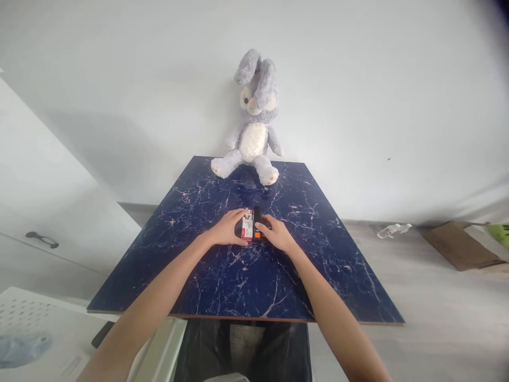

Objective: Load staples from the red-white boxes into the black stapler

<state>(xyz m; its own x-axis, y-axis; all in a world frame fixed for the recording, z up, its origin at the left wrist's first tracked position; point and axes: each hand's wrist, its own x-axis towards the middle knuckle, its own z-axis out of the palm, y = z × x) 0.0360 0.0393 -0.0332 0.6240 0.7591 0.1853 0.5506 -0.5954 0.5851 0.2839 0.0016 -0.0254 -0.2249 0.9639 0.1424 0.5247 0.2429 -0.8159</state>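
Near the middle of the dark blue marbled table, my two hands meet. My left hand spans a small red-and-white box, fingers at its far end and thumb at its near end. My right hand grips a black device with an orange part, its thumb lying over the device. The device stands right beside the box, along its right side. What kind of device it is, and what is printed on the box, is too small to make out.
A grey plush rabbit sits at the table's far edge against the white wall. On the floor to the right lie a clear plastic bottle and a brown cardboard piece. A white cabinet with a dark handle stands left.
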